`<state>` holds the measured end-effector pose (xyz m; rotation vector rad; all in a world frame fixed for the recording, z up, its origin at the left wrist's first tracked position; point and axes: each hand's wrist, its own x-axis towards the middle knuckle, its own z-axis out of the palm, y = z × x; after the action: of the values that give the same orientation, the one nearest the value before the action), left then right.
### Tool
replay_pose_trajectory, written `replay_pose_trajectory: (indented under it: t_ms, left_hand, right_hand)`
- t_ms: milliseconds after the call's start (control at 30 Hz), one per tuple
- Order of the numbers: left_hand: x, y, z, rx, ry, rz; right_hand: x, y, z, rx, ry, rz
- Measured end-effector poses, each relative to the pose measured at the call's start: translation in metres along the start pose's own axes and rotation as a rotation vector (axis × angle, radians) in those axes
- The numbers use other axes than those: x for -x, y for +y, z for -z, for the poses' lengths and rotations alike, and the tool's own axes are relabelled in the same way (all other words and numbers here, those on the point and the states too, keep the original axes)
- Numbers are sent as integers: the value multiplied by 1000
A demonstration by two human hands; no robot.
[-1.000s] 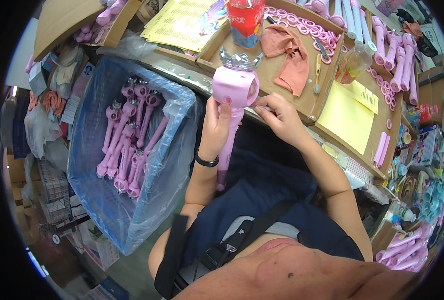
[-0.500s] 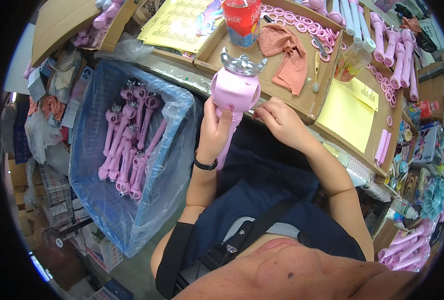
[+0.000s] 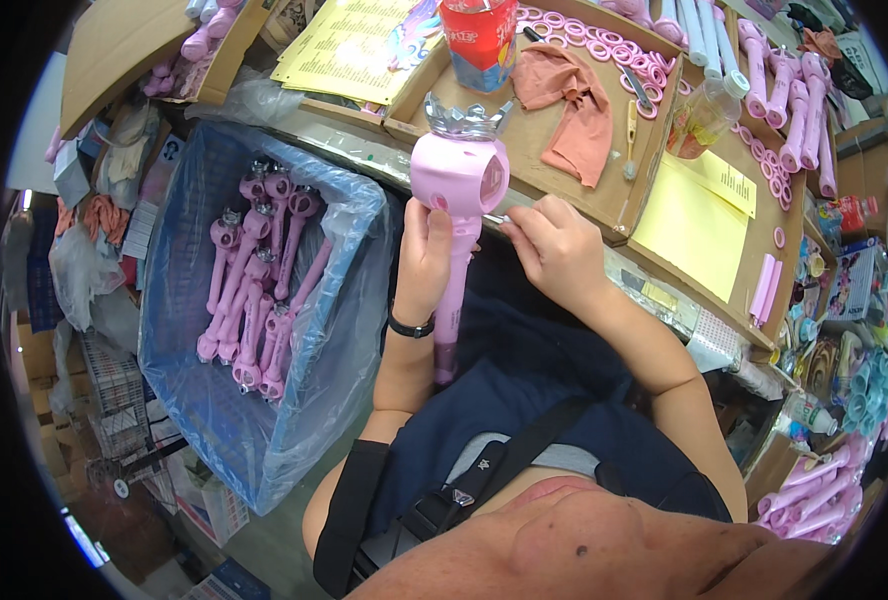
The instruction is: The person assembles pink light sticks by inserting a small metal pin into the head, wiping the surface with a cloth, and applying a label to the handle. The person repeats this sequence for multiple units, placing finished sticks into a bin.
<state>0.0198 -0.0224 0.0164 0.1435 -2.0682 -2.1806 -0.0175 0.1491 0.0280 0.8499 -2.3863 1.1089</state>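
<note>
My left hand (image 3: 424, 262) is wrapped round the neck of a pink toy wand (image 3: 456, 172), holding it upright in front of my body. A shiny silver crown (image 3: 469, 120) tops the wand's round, hollow head, and its handle runs down toward my lap. Just right of the neck, my right hand (image 3: 562, 250) is closed in a pinch. A small pale tip pokes out from its fingers toward the wand; the thing itself is mostly hidden.
At my left, a blue crate (image 3: 189, 375) lined with clear plastic holds several crowned pink wands. Ahead, a cardboard tray (image 3: 524, 150) carries a red cup (image 3: 479, 45), an orange cloth (image 3: 574, 120), pink rings (image 3: 624, 52), a small brush (image 3: 631, 140) and yellow paper (image 3: 689, 240). A bottle (image 3: 704, 120) stands right.
The wand has turned in my left hand, its head shifting slightly left and its handle coming into fuller view. My right hand has turned and lowered a little, showing the pale tip.
</note>
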Motion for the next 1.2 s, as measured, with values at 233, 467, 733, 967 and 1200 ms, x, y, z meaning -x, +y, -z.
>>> replay_pose_trajectory:
  t_ms: [233,467,733,967,1200]
  left_hand:
    - [0,-1,0,-30,0,-41]
    - [-2,0,3,28,-5,24]
    - [-9,-6,7,165,-41,-2]
    - [-43,7,11,700,-32,-102]
    - [-23,2,-16,489,-49,31]
  right_hand:
    - [-1,9,-5,-96,51,43]
    - [-2,12,-5,196,131,312]
    - [6,14,-9,189,106,136]
    - [72,-23,-40,-801,-226,-462]
    - [94,-12,-58,-290,-34,-173]
